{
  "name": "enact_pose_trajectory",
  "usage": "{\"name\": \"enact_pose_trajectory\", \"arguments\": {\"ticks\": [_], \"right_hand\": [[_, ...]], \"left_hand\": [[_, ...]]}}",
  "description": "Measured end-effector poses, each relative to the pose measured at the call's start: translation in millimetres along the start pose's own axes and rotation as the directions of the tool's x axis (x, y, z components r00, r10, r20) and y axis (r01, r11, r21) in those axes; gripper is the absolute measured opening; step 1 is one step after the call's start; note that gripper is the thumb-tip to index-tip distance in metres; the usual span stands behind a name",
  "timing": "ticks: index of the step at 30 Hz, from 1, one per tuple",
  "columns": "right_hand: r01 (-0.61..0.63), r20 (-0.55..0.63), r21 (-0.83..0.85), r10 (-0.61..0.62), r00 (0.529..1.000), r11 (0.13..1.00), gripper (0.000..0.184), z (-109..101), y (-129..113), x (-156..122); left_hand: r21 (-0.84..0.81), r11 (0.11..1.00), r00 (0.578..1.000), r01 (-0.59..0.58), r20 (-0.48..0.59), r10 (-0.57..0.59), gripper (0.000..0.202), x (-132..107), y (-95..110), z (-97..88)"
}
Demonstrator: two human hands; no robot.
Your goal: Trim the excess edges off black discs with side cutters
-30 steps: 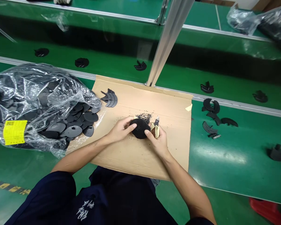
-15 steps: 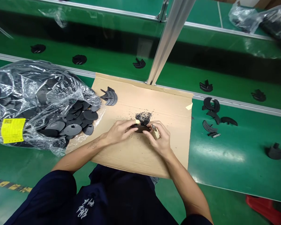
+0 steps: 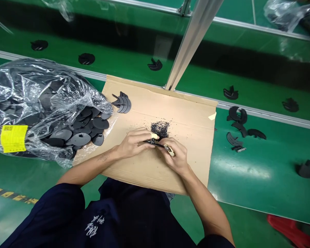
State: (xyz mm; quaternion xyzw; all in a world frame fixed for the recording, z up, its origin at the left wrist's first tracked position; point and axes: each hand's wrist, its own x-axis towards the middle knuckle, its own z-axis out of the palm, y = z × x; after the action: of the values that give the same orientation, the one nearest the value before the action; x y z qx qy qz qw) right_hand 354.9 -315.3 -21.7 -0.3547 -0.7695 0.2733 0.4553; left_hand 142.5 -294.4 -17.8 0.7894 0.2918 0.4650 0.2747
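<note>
My left hand point(image 3: 134, 143) is closed on a thin black plastic disc point(image 3: 152, 143), now seen edge-on just above the brown cardboard sheet point(image 3: 188, 117). My right hand point(image 3: 176, 155) is closed round a small knife with a pale handle point(image 3: 169, 149), its tip against the disc's right edge. Right behind both hands, on the cardboard, is a small heap of black shavings point(image 3: 160, 128).
A clear plastic bag point(image 3: 36, 103) of black discs with a yellow label lies at the left, its mouth spilling discs onto the cardboard. A stack of trimmed black pieces point(image 3: 122, 102) sits at the cardboard's far left. More black pieces point(image 3: 236, 117) lie on the green bench and the conveyor behind. An aluminium post point(image 3: 191, 41) rises behind the cardboard.
The disc has been tipped from face-up to edge-on and lowered toward the cardboard. Both hands have stayed closed on the disc and the knife.
</note>
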Motion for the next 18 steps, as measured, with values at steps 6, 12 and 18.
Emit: {"name": "enact_pose_trajectory", "arguments": {"ticks": [6,12,18], "right_hand": [[-0.012,-0.003,0.006,0.012,1.000,1.000,0.018,1.3,-1.7,0.0],[-0.060,0.015,0.032,0.059,0.998,0.998,0.011,2.6,-3.6,-0.6],[-0.095,-0.021,0.100,0.098,0.995,0.990,0.009,3.7,-5.9,1.5]], "left_hand": [[0.017,1.000,1.000,-0.025,-0.015,0.026,0.023,1.4,4.9,-0.6],[0.019,1.000,0.999,0.021,-0.031,-0.020,0.016,0.6,6.3,-2.1],[-0.063,0.998,1.000,0.019,0.015,-0.018,0.027,-0.6,2.1,-0.6]]}}
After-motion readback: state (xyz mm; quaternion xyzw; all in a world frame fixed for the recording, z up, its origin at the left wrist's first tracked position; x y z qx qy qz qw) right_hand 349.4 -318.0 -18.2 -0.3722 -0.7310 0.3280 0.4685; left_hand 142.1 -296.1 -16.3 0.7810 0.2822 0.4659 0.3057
